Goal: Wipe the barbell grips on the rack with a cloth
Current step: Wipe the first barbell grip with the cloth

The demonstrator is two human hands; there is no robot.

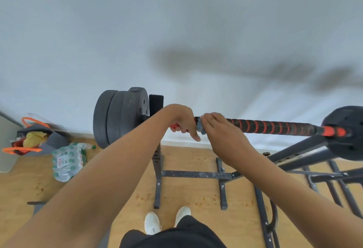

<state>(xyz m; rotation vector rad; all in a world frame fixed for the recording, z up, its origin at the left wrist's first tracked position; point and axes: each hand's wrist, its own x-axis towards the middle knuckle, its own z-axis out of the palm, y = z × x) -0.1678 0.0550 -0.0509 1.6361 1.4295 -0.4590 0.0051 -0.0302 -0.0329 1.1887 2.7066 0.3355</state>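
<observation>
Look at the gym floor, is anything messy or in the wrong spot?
Yes. A shrink-wrapped pack of water bottles lies tipped on the wooden floor by the wall, beside an open bag stuffed with things. The rack crossbar also looks scuffed with white specks. The barbell sits properly.

A plain pale wall (pixel 137 22) fills the upper view, crossed by soft grey shadows (pixel 196 61) in even, diffuse light. A white baseboard (pixel 182 144) meets a light wooden floor (pixel 186 192) speckled with small dark marks. At left, a grey bag with orange handles (pixel 33 137) sits against the wall, and just beside it lies a shrink-wrapped pack of water bottles (pixel 67 162).
</observation>
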